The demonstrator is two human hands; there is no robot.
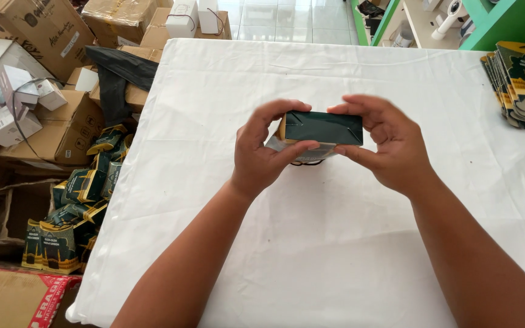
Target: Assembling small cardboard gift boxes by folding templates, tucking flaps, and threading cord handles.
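Seen from the head camera, both hands meet over the middle of a white-covered surface (335, 243). Between them sits a small dark green carton (323, 127) with a yellow edge at its left end, held slightly above the cloth with its folded bottom panel facing the camera. The left hand (262, 152) grips the carton's left end: its fingers (284, 108) curl over the top edge while the thumb presses along the lower front edge, so the hand is pinching the box. The right hand (390, 143) takes the right end in the same way, fingers bent over the top corner and thumb pressed under the lower edge, pinching the carton too. Under the box a bit of pale plastic wrap (274, 144) and a thin dark loop (308, 162) show, though what they belong to cannot be told.

At the right edge of the surface lies a stack of flat green-and-yellow carton blanks (524, 85), well apart from the hands. To the left, on the floor beside the surface, a heap of made-up green cartons (74, 212) rests among brown cardboard boxes (37, 30) and small white boxes (13, 91). A black plastic bag (120, 70) hangs over the boxes near the cloth's left corner. Green shelving (505, 21) stands at the top right.
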